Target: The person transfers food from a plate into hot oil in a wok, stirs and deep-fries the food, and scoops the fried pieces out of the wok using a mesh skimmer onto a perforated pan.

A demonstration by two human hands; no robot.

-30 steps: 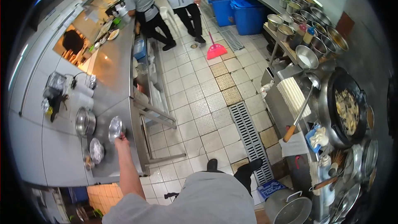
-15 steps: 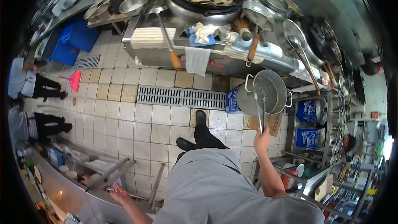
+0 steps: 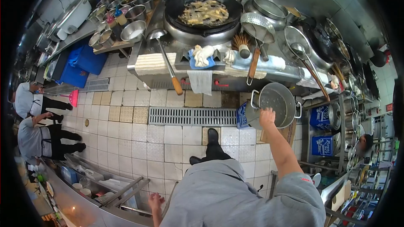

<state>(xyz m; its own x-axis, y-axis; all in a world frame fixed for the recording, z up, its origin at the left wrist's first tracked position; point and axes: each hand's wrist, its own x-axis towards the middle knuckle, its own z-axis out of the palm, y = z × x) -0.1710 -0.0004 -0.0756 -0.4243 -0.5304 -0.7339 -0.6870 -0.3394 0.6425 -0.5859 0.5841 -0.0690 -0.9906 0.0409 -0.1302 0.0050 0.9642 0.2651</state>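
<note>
My right hand (image 3: 267, 117) is over the near left rim of a tall metal pot (image 3: 294, 120) of cloudy liquid. Its fingers look curled, and what they hold, if anything, is hidden under the hand. The long metal tongs do not show clearly now. Low on the left, my left hand (image 3: 156, 201) hangs beside the metal rails (image 3: 132, 187) of a counter, fingers loosely apart and nothing visible in them. Ahead on the stove, a large black wok (image 3: 172, 10) contains pale strips frying in oil (image 3: 205, 12).
A ladle (image 3: 166, 61), a perforated skimmer (image 3: 257, 27) and a bamboo brush (image 3: 242, 44) lie along the stove edge. Blue boxes (image 3: 322, 145) stand on the right rack. Two people (image 3: 35, 136) are at the far left. A floor drain (image 3: 193, 117) crosses the tiles.
My right hand has moved forward to the pot rim, and the tongs are no longer plainly visible. My left hand has shifted right, away from the rails. The view has tilted up.
</note>
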